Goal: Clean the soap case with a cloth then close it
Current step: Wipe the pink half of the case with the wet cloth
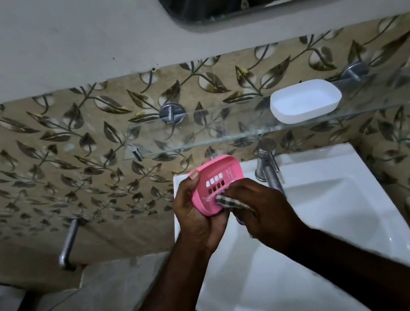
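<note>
Left hand (194, 216) grasping the pink soap case (216, 184) above the white sink (340, 201), right hand (257, 206) pressing a checked cloth (228, 201) against its near edge, white lid (305, 100) apart on the glass shelf (194, 130)

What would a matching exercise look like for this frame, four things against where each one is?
Things:
1. pink soap tray
2. checked cloth
3. white case half
4. tap

Places:
A. on the glass shelf
B. at the back edge of the sink
C. held in the left hand
D. under the right hand, pressed against the tray

Pairs: 1-C, 2-D, 3-A, 4-B
</note>
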`<state>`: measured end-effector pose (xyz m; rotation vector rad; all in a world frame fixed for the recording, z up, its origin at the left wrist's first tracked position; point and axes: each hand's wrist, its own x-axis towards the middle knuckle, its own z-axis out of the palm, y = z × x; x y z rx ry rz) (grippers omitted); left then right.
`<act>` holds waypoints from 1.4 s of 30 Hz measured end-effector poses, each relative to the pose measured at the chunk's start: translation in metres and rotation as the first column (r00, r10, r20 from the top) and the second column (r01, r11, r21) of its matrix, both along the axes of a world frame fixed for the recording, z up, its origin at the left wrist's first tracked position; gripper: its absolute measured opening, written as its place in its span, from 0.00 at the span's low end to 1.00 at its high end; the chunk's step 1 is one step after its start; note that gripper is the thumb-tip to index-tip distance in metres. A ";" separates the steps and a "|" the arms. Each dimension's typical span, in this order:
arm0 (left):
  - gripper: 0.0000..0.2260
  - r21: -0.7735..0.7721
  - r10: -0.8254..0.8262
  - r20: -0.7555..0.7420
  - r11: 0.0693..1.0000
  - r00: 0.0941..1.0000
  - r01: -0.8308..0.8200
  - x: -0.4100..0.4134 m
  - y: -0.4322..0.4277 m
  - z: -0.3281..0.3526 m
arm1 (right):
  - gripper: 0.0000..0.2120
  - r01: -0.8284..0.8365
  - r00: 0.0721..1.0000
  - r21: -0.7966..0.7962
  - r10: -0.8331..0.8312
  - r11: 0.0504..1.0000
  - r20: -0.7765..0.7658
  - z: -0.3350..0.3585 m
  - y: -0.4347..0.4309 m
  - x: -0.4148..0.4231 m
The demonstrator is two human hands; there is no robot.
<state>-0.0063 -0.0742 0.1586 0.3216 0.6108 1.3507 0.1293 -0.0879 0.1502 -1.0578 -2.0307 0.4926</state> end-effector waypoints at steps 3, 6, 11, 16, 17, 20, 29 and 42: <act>0.34 0.006 0.011 -0.037 1.000 0.999 -0.011 0.002 0.009 0.004 | 0.15 0.018 0.992 -0.012 -0.019 1.000 -0.123 0.007 -0.007 -0.016; 0.32 -0.010 0.030 -0.078 0.999 0.997 -0.031 0.004 0.013 0.006 | 0.17 -0.025 0.998 -0.016 0.024 1.000 -0.053 0.008 -0.002 -0.015; 0.31 -0.054 -0.008 -0.061 0.999 0.998 0.005 0.008 0.019 0.009 | 0.15 0.107 0.988 -0.057 -0.099 0.993 0.121 -0.004 0.022 0.011; 0.15 -0.061 -0.016 -0.053 0.998 0.998 0.013 0.008 0.021 0.016 | 0.17 0.128 0.991 0.004 -0.128 0.992 0.042 0.005 0.010 -0.007; 0.14 -0.068 -0.008 -0.055 0.998 0.998 0.004 0.008 0.021 0.015 | 0.18 0.119 0.992 0.022 -0.120 0.993 0.026 0.008 0.006 -0.013; 0.18 -0.069 -0.027 -0.072 0.997 0.997 0.022 0.011 0.018 0.015 | 0.19 0.081 0.996 0.065 -0.083 0.995 0.042 0.011 -0.001 -0.013; 0.17 -0.036 -0.005 -0.052 0.999 0.999 0.003 0.020 0.022 0.011 | 0.14 0.126 0.990 -0.024 -0.124 0.992 0.066 0.008 0.012 0.004; 0.13 -0.050 -0.024 -0.133 0.999 0.991 0.017 0.030 0.022 0.013 | 0.14 0.089 0.996 -0.054 -0.089 0.995 -0.004 0.014 0.003 0.008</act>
